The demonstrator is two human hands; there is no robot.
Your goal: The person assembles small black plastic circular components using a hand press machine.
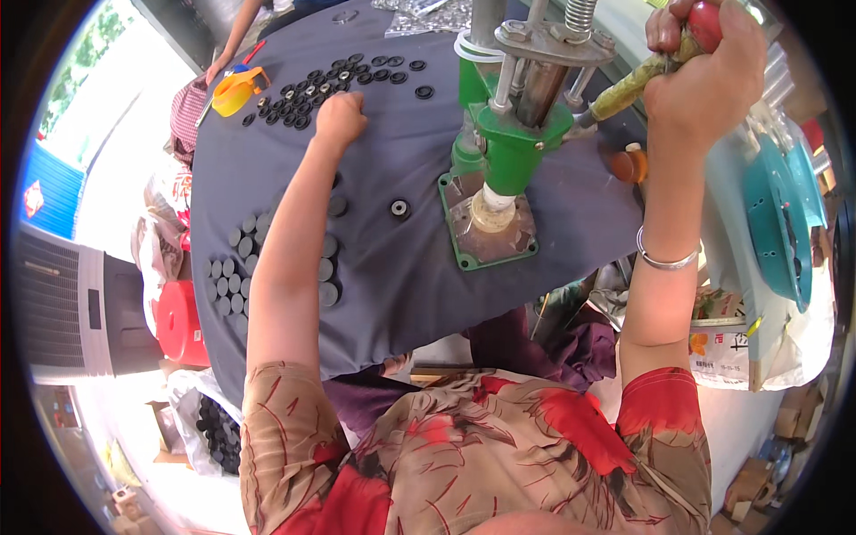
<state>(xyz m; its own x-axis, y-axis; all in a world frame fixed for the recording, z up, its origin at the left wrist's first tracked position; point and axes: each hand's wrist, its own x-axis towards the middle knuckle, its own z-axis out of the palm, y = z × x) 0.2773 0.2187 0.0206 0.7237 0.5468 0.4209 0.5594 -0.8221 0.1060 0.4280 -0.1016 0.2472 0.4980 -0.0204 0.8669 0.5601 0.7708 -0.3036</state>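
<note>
Right hand (704, 82) grips the lever (627, 93) of the green press (512, 150). Left hand (341, 119), curled, contents unclear, is beside black rings (301, 111) on the table (392, 138), likely light and firm, best pinched by the rim

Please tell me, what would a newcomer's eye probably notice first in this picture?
Probably the green press on the right part of the table, with the right hand gripping its lever at upper right. Next, perhaps, the cluster of black rings toward the table's far left, with the left hand at its near edge. Nearer, grey discs lie on both sides of the left forearm.
</note>
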